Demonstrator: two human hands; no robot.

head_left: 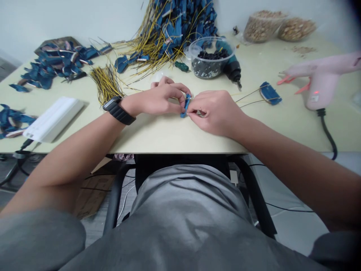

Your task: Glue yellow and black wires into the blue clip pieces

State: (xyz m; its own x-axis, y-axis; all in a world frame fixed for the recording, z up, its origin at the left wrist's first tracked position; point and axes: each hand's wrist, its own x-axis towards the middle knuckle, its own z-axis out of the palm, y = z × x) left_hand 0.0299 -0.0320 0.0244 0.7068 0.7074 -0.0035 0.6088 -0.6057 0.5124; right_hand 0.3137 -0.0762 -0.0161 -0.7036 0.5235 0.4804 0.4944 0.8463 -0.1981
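Observation:
A small blue piece (pixel 185 106) stands on edge between my hands above the table. My left hand (pixel 166 97), coming from the left with a black watch on its wrist, pinches this piece between thumb and fingers. My right hand (pixel 216 111) is closed in a pinch against the piece's right side; whatever its fingertips grip is too small to make out. A second blue piece (pixel 270 93) lies to the right, and two thin wires (pixel 249 94) run from it toward my right hand, where their ends are hidden.
Yellow and black wires (pixel 105 84) lie bundled left of my hands. Behind stand a heap of blue pieces (pixel 180 28), a clear tub of black parts (pixel 210 62) and a power drill (pixel 232 67). A pink glue gun (pixel 324 75) stands right, a white power bank (pixel 53 118) left.

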